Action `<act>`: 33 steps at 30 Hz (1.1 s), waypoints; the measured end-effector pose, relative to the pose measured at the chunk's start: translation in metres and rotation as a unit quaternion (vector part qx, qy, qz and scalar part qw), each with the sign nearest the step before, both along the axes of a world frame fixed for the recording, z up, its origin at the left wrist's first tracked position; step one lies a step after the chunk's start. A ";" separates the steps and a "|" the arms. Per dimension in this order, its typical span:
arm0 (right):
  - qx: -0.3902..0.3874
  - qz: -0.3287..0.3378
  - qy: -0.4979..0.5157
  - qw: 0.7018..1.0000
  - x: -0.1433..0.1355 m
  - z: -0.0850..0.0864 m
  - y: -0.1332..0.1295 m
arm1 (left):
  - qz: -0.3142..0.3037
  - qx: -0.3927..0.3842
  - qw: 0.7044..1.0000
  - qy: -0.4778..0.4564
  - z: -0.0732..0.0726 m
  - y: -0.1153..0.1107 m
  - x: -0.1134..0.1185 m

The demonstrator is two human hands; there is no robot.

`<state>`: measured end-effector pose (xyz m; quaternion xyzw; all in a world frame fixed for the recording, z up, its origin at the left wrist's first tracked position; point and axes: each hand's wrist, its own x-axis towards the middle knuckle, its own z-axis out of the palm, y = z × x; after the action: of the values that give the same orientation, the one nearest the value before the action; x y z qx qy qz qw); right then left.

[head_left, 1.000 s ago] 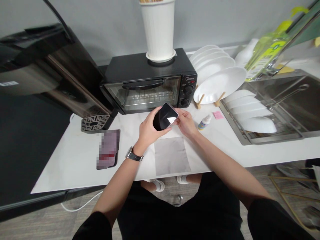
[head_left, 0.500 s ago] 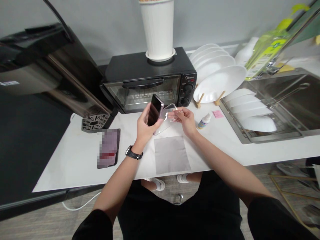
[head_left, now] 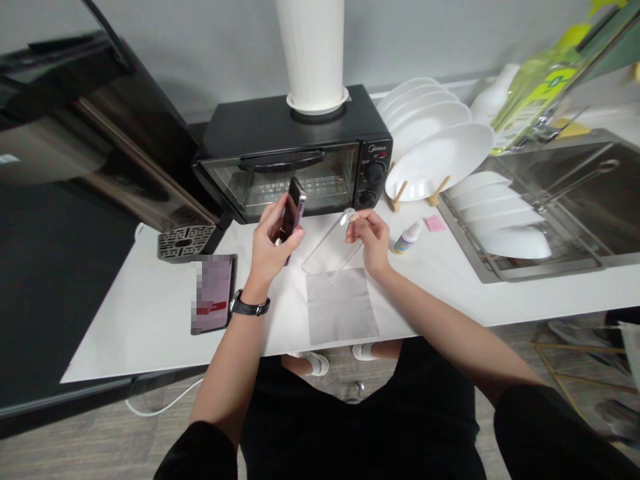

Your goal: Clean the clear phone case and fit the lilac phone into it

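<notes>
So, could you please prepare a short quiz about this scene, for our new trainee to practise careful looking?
1. Multiple choice. How are the clear case and the held phone?
A) the phone is inside the case
B) the two are apart
C) the phone lies on top of the case

2. True or false. The watch is on the wrist of the left hand.

3. Fill in the colour. The grey cloth lies on the ____ counter.

Key: 1 B; 2 true; 3 white
</notes>
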<state>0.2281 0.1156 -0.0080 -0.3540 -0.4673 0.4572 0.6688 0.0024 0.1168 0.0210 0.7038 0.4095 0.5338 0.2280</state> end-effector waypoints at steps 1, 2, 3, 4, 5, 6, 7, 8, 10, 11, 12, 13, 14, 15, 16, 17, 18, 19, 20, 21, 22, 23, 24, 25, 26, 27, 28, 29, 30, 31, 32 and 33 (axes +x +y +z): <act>0.007 0.006 0.001 1.000 0.000 0.000 -0.001 | 0.011 -0.004 0.999 0.048 0.000 -0.001 0.002; 0.014 0.011 0.000 1.000 0.000 0.001 -0.001 | 0.021 -0.010 0.995 0.096 -0.001 -0.001 0.004; 0.019 0.014 -0.002 1.000 -0.001 0.001 -0.002 | 0.030 -0.018 0.989 0.141 -0.003 -0.002 0.007; 0.023 0.014 -0.004 1.000 -0.001 0.001 -0.002 | 0.037 -0.029 0.983 0.179 -0.006 -0.002 0.011; 0.026 0.014 -0.006 1.000 -0.001 0.002 -0.003 | 0.039 -0.043 0.976 0.210 -0.009 -0.003 0.014; 0.029 0.014 -0.007 0.999 -0.001 0.002 -0.003 | 0.037 -0.054 0.970 0.232 -0.011 -0.003 0.017; 0.033 0.014 -0.007 0.999 0.000 0.002 -0.004 | 0.034 -0.062 0.966 0.247 -0.014 -0.003 0.019; 0.037 0.014 -0.005 0.999 0.000 0.002 -0.004 | 0.029 -0.066 0.964 0.258 -0.016 -0.003 0.020; 0.040 0.015 -0.007 0.999 0.000 0.002 -0.004 | 0.017 -0.070 0.960 0.270 -0.020 -0.003 0.021; 0.039 0.017 -0.011 0.999 0.000 0.002 -0.003 | 0.012 -0.070 0.959 0.275 -0.021 -0.003 0.021; 0.038 0.019 -0.017 0.999 0.000 0.002 -0.003 | 0.010 -0.071 0.957 0.280 -0.022 -0.002 0.021; 0.037 0.021 -0.021 0.999 0.000 0.001 -0.003 | 0.009 -0.071 0.955 0.287 -0.024 -0.002 0.021; 0.037 0.023 -0.023 0.999 -0.001 0.001 -0.003 | 0.009 -0.072 0.953 0.294 -0.026 -0.001 0.021; 0.038 0.026 -0.023 0.999 -0.001 0.001 -0.003 | 0.010 -0.073 0.951 0.301 -0.027 -0.001 0.021; 0.038 0.029 -0.021 0.999 -0.001 0.001 -0.003 | 0.010 -0.075 0.948 0.309 -0.029 0.000 0.021; 0.037 0.030 -0.020 0.999 -0.001 0.001 -0.003 | 0.009 -0.077 0.946 0.316 -0.032 0.001 0.021; 0.034 0.031 -0.021 0.999 -0.001 0.001 -0.003 | 0.006 -0.079 0.943 0.322 -0.034 0.002 0.021; 0.029 0.032 -0.023 0.999 -0.001 0.001 -0.003 | 0.002 -0.079 0.941 0.328 -0.036 0.003 0.021; 0.024 0.031 -0.027 0.999 -0.001 0.002 -0.003 | -0.002 -0.077 0.940 0.333 -0.038 0.004 0.021; 0.019 0.031 -0.032 0.999 -0.001 0.002 -0.003 | -0.006 -0.073 0.939 0.336 -0.041 0.005 0.021; 0.013 0.031 -0.037 0.999 -0.001 0.003 -0.003 | -0.010 -0.067 0.939 0.337 -0.043 0.006 0.020; 0.007 0.030 -0.042 0.999 -0.001 0.004 -0.004 | -0.014 -0.059 0.939 0.337 -0.045 0.008 0.020; 0.002 0.030 -0.045 0.999 -0.001 0.005 -0.004 | -0.020 -0.052 0.940 0.336 -0.047 0.010 0.019; -0.003 0.031 -0.046 0.998 -0.001 0.005 -0.005 | -0.026 -0.046 0.941 0.334 -0.049 0.012 0.018; -0.007 0.033 -0.047 0.998 -0.001 0.006 -0.005 | -0.034 -0.042 0.942 0.332 -0.051 0.014 0.017; -0.010 0.035 -0.046 0.998 -0.002 0.006 -0.005 | -0.046 -0.039 0.941 0.332 -0.052 0.016 0.016; -0.012 0.038 -0.045 0.998 -0.002 0.006 -0.004 | -0.057 -0.038 0.941 0.331 -0.053 0.017 0.016; -0.014 0.041 -0.043 0.998 -0.002 0.005 -0.004 | -0.067 -0.037 0.941 0.330 -0.053 0.019 0.016; -0.017 0.043 -0.042 0.998 -0.002 0.004 -0.003 | -0.075 -0.036 0.940 0.330 -0.054 0.021 0.016; -0.021 0.045 -0.040 0.998 -0.003 0.002 -0.002 | -0.081 -0.034 0.940 0.331 -0.054 0.022 0.017; -0.025 0.045 -0.040 0.998 -0.003 0.001 -0.001 | -0.085 -0.033 0.939 0.332 -0.054 0.024 0.018; -0.031 0.045 -0.040 0.998 -0.003 -0.001 0.001 | -0.086 -0.032 0.938 0.333 -0.053 0.025 0.018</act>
<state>0.2247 0.1162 -0.0089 -0.3709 -0.4949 0.4864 0.6172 0.0207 0.1414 -0.0316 0.8664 0.4163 0.2339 0.1459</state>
